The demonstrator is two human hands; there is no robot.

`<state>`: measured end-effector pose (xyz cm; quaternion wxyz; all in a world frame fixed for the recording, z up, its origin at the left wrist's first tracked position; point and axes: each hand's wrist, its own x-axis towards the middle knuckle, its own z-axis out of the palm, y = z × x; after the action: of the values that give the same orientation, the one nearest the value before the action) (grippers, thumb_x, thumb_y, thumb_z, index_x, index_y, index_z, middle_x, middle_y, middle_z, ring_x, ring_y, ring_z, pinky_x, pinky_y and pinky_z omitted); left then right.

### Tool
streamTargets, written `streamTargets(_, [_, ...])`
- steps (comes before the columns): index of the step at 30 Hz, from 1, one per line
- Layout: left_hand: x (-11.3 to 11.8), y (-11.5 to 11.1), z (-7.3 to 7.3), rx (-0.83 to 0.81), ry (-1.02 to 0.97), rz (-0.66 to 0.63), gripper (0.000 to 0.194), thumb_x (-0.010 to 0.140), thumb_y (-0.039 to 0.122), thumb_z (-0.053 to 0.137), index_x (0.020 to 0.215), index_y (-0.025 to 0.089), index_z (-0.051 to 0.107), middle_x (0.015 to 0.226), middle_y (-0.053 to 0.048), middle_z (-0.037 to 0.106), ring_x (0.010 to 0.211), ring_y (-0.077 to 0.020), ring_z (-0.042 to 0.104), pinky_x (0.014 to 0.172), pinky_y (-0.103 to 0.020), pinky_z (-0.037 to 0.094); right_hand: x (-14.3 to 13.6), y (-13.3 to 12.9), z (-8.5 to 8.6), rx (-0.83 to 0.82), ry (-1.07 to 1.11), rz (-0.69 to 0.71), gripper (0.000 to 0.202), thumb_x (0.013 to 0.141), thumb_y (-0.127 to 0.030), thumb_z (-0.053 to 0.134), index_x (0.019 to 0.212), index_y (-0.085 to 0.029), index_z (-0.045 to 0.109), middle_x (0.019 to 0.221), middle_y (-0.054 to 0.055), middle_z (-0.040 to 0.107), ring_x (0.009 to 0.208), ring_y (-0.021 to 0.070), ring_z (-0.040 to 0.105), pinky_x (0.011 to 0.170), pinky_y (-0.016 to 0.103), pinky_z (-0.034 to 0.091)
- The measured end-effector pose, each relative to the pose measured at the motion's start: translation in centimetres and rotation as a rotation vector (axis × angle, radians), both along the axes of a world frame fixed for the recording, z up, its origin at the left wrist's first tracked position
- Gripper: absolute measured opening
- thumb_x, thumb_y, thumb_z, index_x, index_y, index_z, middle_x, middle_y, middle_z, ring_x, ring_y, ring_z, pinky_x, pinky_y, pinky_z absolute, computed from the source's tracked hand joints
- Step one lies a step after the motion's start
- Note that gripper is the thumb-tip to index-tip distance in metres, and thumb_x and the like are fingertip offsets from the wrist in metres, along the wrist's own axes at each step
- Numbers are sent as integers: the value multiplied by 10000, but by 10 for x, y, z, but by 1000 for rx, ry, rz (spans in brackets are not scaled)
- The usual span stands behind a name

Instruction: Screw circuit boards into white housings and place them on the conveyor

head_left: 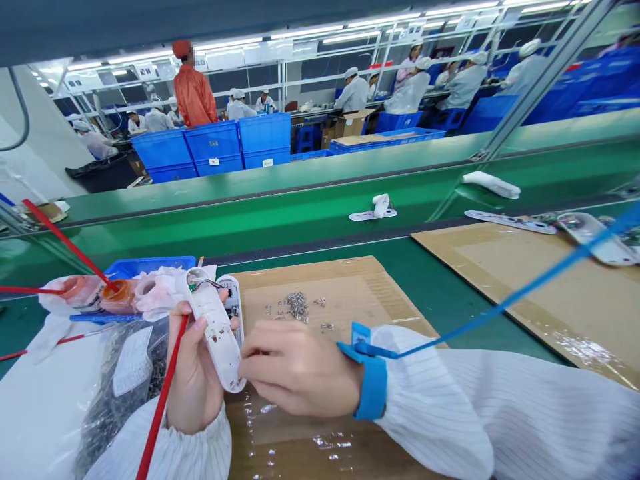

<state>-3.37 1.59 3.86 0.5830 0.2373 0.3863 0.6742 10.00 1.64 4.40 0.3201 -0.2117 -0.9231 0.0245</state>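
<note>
My left hand [193, 373] holds a white plastic housing [217, 333] upright and tilted, with wires and a green board at its top end. A second white part with a circuit board [233, 300] shows just behind it, by my left fingertips. My right hand [295, 367] is closed, its fingertips pinched at the housing's lower right edge; whatever is between them is hidden. A blue strap [374, 387] with a cord circles my right wrist. A pile of small metal pieces [297, 305] lies on the cardboard [345, 287] beyond my right hand.
Left, a blue tray [150, 265] holds bottles, one orange [119, 297], near a bag of dark parts [125, 393]. Red sticks cross the left side. Past the bench, a green conveyor [300, 193] carries white parts [380, 208]. Another cardboard sheet [500, 267] lies right. People work beyond blue bins [265, 133].
</note>
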Motion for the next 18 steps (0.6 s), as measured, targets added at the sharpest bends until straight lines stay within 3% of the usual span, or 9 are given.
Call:
streamTargets(9, [6, -5, 1, -24, 5, 16, 286, 605, 262, 631, 800, 242, 424, 932, -58, 631, 689, -161, 584, 558, -244, 462, -6, -20, -8, -3, -35, -208, 244, 765, -101, 380, 639, -162, 580, 614, -12, 550, 521, 86, 410, 437, 202, 284])
streamTargets(16, [11, -7, 1, -24, 0, -4, 292, 598, 258, 639, 796, 227, 427, 940, -73, 627, 675, -157, 587, 594, -247, 463, -5, -28, -6, -184, -56, -284, 264, 806, -158, 375, 577, -154, 507, 539, -29, 500, 465, 71, 397, 415, 224, 237])
streamTargets(18, [13, -9, 1, -44, 2, -12, 295, 597, 256, 637, 801, 227, 426, 941, -70, 625, 629, -152, 587, 576, -248, 462, -3, -28, -6, -194, -108, -216, 230, 796, -154, 405, 604, -149, 533, 562, -25, 521, 479, 75, 416, 415, 226, 245])
